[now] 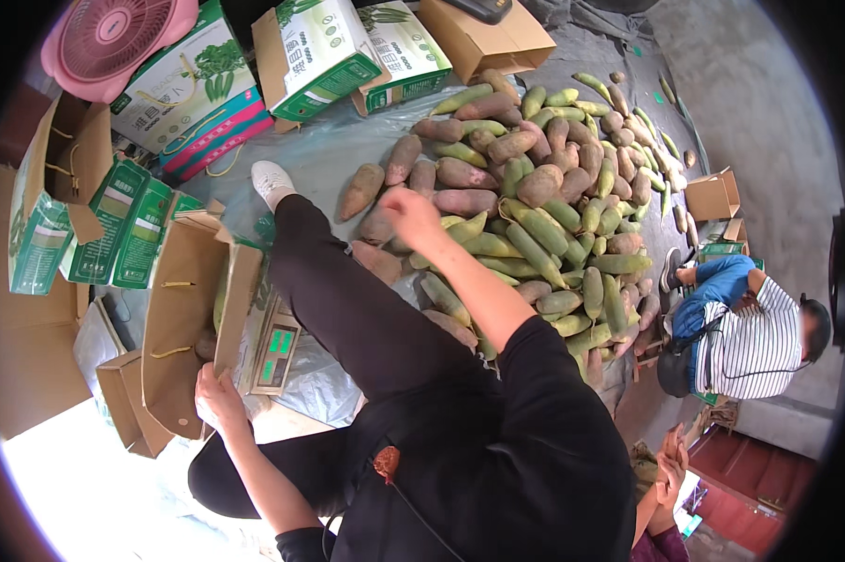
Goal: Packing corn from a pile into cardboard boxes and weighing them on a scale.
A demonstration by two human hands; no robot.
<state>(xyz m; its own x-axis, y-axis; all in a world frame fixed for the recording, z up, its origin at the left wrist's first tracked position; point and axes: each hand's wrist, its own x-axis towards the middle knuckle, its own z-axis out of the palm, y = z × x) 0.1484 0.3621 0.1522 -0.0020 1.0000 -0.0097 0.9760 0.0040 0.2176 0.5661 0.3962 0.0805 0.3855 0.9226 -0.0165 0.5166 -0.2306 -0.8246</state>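
My left hand (221, 398) pinches the near edge of an open cardboard carton (181, 323), its fingers curled over the rim. Inside the carton a bit of a green radish (220, 302) shows; the rest of its contents are hidden. Beside the carton is a digital scale (275, 354) with lit green figures; whether the carton rests on it I cannot tell. My right hand (411, 217) is at the left side of a large heap of green radishes (536, 229) and reddish-brown ones, right by a reddish-brown radish (375, 228). Its fingertips are hidden, so its grip is unclear.
Printed green-and-white cartons (315, 56) line the back and left. A pink fan (113, 42) sits at the far left. Plastic sheeting (319, 150) covers the floor. On the right sits a person in a striped shirt (750, 342); another person's hands (668, 468) show lower right.
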